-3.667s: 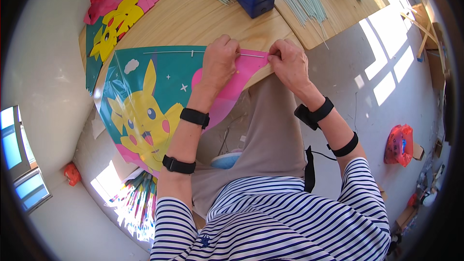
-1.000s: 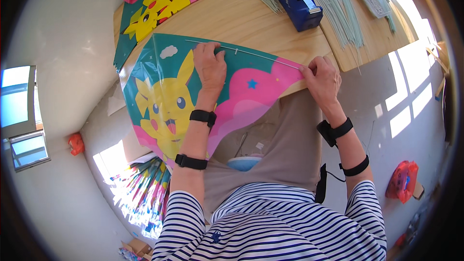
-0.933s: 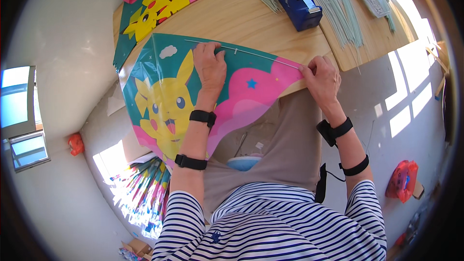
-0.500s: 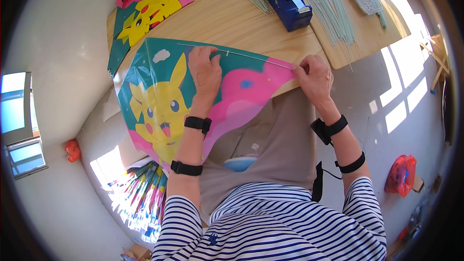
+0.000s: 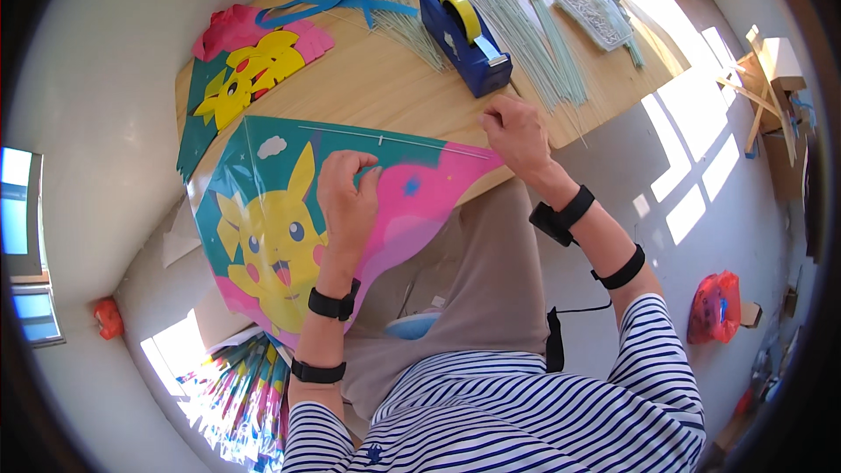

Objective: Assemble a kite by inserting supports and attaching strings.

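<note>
A printed plastic kite sail (image 5: 285,245) in green, pink and yellow lies partly on the wooden table and partly over my lap. Along its upper edge runs a thin pale rod (image 5: 420,145), with a small white piece across it near the middle. My left hand (image 5: 347,201) hovers over the sail below the rod, thumb and forefinger apart, holding nothing. Beyond the sail's right tip is my right hand (image 5: 520,138), fingers curled together; what they hold, if anything, is hidden. Just past it stands a blue tape dispenser (image 5: 464,44) with a yellow-cored roll.
Bundles of thin pale rods (image 5: 534,26) and a clear tray of small white pieces (image 5: 594,16) lie at the back. Folded printed sails (image 5: 250,74) and blue ribbon (image 5: 328,2) are at back left. More printed plastic (image 5: 245,394) hangs low at left.
Both hands have come away from the rod and sail. My right hand has left the right tip and is now close to the tape dispenser. The view has shifted.
</note>
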The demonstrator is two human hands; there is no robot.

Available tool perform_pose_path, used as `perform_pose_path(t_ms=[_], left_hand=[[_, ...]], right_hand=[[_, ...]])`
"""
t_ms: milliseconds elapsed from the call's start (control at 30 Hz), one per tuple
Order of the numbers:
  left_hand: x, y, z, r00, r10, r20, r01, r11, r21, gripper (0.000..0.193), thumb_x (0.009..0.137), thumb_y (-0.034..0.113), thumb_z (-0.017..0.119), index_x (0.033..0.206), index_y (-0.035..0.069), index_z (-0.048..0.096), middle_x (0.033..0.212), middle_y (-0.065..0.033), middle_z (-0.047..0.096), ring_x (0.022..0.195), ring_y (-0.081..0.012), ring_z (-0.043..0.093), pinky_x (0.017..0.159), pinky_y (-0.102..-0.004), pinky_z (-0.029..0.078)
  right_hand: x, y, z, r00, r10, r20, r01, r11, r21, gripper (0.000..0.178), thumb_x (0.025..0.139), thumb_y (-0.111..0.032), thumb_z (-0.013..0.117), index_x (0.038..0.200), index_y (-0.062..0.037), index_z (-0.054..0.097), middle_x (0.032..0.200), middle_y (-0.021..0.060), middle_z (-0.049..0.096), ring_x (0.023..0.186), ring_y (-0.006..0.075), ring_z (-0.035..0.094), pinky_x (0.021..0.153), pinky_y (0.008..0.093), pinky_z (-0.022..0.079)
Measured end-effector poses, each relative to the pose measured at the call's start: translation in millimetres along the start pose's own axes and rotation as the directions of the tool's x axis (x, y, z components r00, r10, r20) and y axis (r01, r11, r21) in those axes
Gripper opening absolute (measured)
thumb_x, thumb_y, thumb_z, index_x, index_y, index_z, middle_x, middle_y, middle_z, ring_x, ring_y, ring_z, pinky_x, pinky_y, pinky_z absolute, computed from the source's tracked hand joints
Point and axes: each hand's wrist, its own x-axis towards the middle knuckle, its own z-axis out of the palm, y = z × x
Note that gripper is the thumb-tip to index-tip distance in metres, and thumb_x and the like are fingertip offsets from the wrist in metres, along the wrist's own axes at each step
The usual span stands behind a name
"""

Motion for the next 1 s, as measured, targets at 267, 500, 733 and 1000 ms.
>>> perform_pose_path(t_ms=[267, 500, 733, 1000], left_hand=[[-26, 22, -26, 0.997, -0.027, 0.071, 0.029, 0.999, -0.028, 0.011, 0.08, -0.007, 0.07, 0.089, -0.001, 0.066, 0.086, -0.0097, 0.064, 0.08, -0.0205, 0.064, 0.074, -0.0301, 0.051], [-34, 33, -19, 0.992, -0.042, 0.115, 0.058, 0.989, -0.134, 0.01, 0.08, -0.005, 0.07, 0.088, -0.001, 0.066, 0.084, -0.0087, 0.064, 0.078, -0.0189, 0.063, 0.072, -0.0303, 0.05], [-38, 39, -23, 0.986, -0.075, 0.151, 0.097, 0.985, -0.144, 0.009, 0.081, -0.005, 0.07, 0.088, -0.002, 0.066, 0.084, -0.0094, 0.064, 0.077, -0.0192, 0.063, 0.072, -0.0307, 0.05], [-46, 48, -23, 0.981, -0.054, 0.188, 0.084, 0.984, -0.157, 0.009, 0.079, -0.002, 0.071, 0.085, 0.001, 0.065, 0.082, -0.0109, 0.064, 0.078, -0.0265, 0.061, 0.071, -0.0358, 0.049]], right_hand=[[47, 70, -43, 0.965, 0.225, -0.133, -0.259, 0.89, -0.376, 0.015, 0.079, -0.016, 0.07, 0.083, -0.0022, 0.071, 0.087, 0.0195, 0.07, 0.083, 0.0365, 0.068, 0.075, 0.0451, 0.053], [41, 95, -36, 0.938, 0.342, -0.062, -0.331, 0.823, -0.462, 0.017, 0.076, -0.011, 0.061, 0.084, -0.0012, 0.072, 0.089, 0.0239, 0.071, 0.087, 0.0407, 0.069, 0.08, 0.0477, 0.055], [44, 98, -37, 0.941, 0.327, -0.089, -0.33, 0.824, -0.46, 0.018, 0.077, -0.01, 0.059, 0.086, -0.002, 0.072, 0.091, 0.0241, 0.071, 0.09, 0.0413, 0.07, 0.081, 0.0482, 0.055], [51, 112, -39, 0.906, 0.406, -0.119, -0.413, 0.786, -0.46, 0.02, 0.078, -0.015, 0.06, 0.09, -0.005, 0.072, 0.094, 0.0227, 0.072, 0.091, 0.0396, 0.07, 0.082, 0.0478, 0.055]])
